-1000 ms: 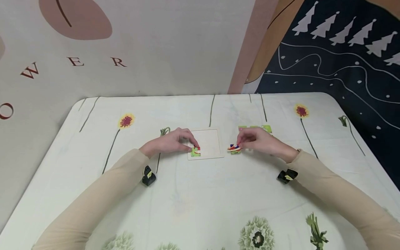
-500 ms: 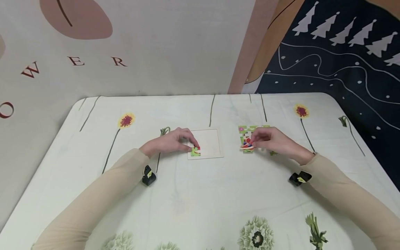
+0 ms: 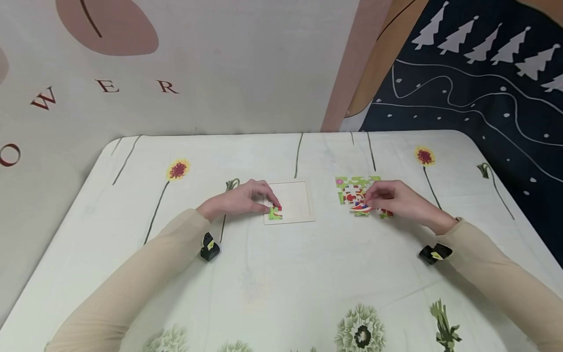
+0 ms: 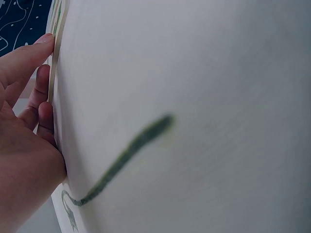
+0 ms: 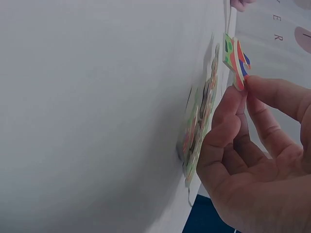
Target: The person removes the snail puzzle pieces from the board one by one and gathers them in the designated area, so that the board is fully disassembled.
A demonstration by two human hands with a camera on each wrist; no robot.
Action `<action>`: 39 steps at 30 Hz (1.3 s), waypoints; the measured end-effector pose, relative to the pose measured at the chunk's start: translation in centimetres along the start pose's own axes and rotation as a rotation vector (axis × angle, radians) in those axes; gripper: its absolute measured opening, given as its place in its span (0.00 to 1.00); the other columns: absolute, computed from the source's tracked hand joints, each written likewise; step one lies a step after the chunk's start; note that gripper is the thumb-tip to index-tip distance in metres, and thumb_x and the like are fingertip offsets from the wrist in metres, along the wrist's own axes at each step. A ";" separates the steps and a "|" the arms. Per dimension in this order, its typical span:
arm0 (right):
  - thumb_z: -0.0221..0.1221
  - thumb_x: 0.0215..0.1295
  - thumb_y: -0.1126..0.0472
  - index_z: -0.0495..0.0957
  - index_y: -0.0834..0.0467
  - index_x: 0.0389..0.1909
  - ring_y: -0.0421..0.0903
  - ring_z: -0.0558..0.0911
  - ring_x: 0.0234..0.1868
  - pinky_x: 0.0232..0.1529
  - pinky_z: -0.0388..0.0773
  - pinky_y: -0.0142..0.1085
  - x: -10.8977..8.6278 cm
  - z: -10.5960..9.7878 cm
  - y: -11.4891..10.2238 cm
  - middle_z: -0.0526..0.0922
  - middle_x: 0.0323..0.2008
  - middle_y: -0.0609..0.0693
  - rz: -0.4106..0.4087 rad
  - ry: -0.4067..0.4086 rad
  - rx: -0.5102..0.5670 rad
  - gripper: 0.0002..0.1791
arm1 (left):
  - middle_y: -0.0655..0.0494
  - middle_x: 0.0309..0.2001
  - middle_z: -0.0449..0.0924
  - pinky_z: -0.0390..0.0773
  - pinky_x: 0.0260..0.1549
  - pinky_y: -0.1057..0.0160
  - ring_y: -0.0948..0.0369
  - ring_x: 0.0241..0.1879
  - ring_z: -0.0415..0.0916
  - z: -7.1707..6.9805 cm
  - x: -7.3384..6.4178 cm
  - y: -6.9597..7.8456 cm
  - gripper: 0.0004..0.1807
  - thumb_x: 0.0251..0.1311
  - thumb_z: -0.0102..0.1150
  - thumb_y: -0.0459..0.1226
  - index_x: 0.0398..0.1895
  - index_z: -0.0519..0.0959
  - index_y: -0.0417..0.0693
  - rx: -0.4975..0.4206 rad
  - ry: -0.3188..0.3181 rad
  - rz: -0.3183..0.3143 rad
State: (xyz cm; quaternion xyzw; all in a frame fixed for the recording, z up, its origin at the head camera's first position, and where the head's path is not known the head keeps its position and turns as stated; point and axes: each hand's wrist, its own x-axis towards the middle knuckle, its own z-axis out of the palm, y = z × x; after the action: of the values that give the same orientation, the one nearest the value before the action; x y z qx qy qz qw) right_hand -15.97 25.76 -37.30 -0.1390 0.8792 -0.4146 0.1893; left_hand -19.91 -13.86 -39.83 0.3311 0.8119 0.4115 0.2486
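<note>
In the head view my left hand (image 3: pixel 242 200) lies at the left side of a pale, framed puzzle board (image 3: pixel 293 201). Its thumb and index fingertips touch a green and red jigsaw piece (image 3: pixel 274 214) in the board's lower left corner. In the left wrist view the fingers rest loosely along the board's edge, which appears thin. My right hand (image 3: pixel 398 203) pinches a second jigsaw piece (image 5: pixel 235 60), striped red, cream and blue with a green edge, between thumb and fingertips. That piece is raised above a cluster of loose jigsaw pieces (image 3: pixel 349 182) right of the board, partly covered by the hand.
A white tablecloth (image 3: pixel 272 274) printed with flowers and stems covers the table. Behind it hang a light lettered cloth (image 3: pixel 246 73) and a dark cloth (image 3: pixel 462 93) with white trees. Each wrist carries a small black camera (image 3: pixel 210 247).
My right hand has moved right with the striped jigsaw piece, from beside the board to over the loose pieces, uncovering more of them. The left hand has stayed in place.
</note>
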 end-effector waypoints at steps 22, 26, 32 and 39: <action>0.58 0.68 0.67 0.81 0.64 0.43 0.40 0.74 0.34 0.34 0.72 0.31 -0.2 -0.3 0.8 0.79 0.40 0.55 0.051 -0.020 -0.071 0.07 | 0.51 0.49 0.81 0.58 0.65 0.50 0.54 0.59 0.67 -0.1 -0.2 0.4 0.13 0.58 0.64 0.29 0.46 0.85 0.47 0.010 -0.003 -0.047; 0.60 0.66 0.67 0.82 0.63 0.41 0.43 0.70 0.37 0.35 0.69 0.31 -0.1 -0.2 0.8 0.78 0.40 0.54 0.044 -0.007 -0.102 0.06 | 0.52 0.49 0.81 0.56 0.65 0.49 0.54 0.60 0.65 -0.1 -0.2 0.4 0.13 0.59 0.64 0.30 0.46 0.86 0.48 0.016 -0.002 -0.057; 0.62 0.65 0.66 0.84 0.61 0.38 0.45 0.66 0.37 0.36 0.64 0.32 -0.1 -0.1 0.8 0.77 0.38 0.52 0.046 0.016 -0.148 0.04 | 0.53 0.49 0.81 0.57 0.65 0.50 0.55 0.59 0.66 -0.1 -0.1 0.4 0.13 0.59 0.64 0.30 0.46 0.86 0.48 0.027 -0.002 -0.055; 0.64 0.65 0.63 0.84 0.60 0.40 0.45 0.65 0.37 0.37 0.63 0.32 0.0 0.0 0.6 0.77 0.39 0.53 0.047 0.014 -0.160 0.06 | 0.51 0.48 0.82 0.60 0.64 0.49 0.53 0.58 0.69 0.0 -0.1 0.2 0.12 0.59 0.64 0.29 0.46 0.85 0.46 0.029 -0.002 -0.033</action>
State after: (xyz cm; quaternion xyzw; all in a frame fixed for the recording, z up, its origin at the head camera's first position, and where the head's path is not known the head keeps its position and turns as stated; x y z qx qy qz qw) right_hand -15.99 26.17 -37.79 -0.1301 0.9138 -0.3396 0.1811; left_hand -19.82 -13.84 -39.63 0.3217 0.8230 0.3951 0.2513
